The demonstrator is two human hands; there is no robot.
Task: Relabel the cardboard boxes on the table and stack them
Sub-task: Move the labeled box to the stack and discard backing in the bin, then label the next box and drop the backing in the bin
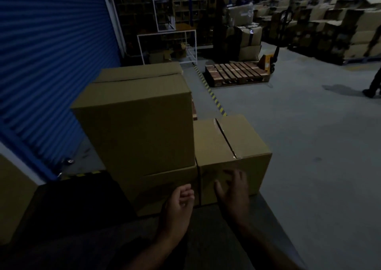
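A large cardboard box (136, 125) stands on top of a lower box (165, 189) on the dark table (206, 238). To its right sits a smaller taped box (233, 141), its top seam running away from me. My right hand (233, 191) is spread, fingers apart, against the near face of that smaller box. My left hand (179, 201) hovers in front of the lower box with its fingers loosely curled and nothing in it. No label is visible on any box in this dim light.
A blue roller door (51, 63) fills the left. Another box edge (12, 203) shows at far left. On the grey floor beyond lie a wooden pallet (237, 71) on a pallet jack, white racks and stacked cartons. A person's legs (374, 84) show at far right.
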